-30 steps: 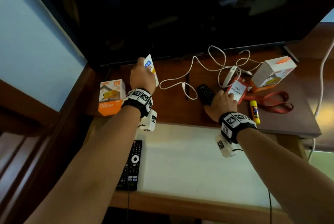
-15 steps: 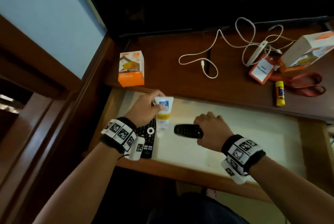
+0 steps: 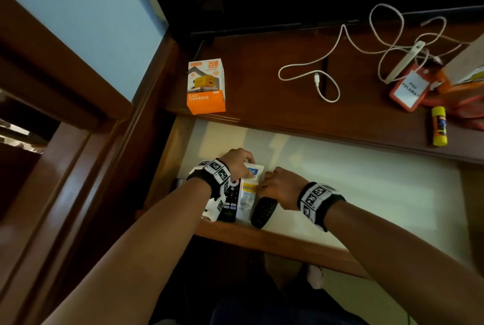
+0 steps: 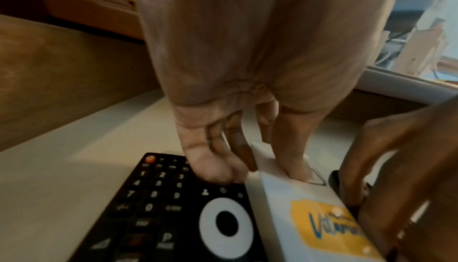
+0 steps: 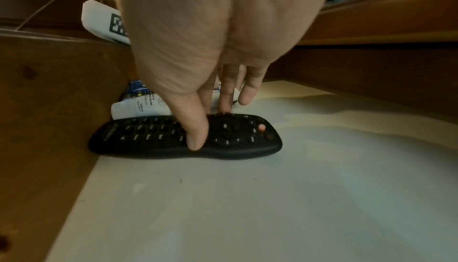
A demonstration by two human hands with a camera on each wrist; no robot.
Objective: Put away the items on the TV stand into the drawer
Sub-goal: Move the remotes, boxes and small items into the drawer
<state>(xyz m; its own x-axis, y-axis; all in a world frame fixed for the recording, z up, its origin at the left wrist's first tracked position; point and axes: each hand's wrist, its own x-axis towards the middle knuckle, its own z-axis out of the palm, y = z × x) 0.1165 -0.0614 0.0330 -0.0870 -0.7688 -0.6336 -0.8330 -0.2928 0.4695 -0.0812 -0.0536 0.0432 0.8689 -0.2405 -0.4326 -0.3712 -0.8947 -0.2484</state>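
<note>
Head view | my left hand (image 3: 237, 164) holds tube (image 3: 248, 188), right hand (image 3: 281, 188) pinches small remote (image 3: 263, 210) | risk: tube rolls onto big remote (image 3: 230, 201) when released.

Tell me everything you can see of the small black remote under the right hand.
The small black plastic remote is short, with rounded ends and a narrower waist, rows of small dark buttons, a round pad and one pale pink button near one end. It lies flat, face up, on the drawer's pale liner, close against the white tube, one end at the wooden drawer front. The right hand holds it, thumb across the face, fingers behind the far edge.
</note>
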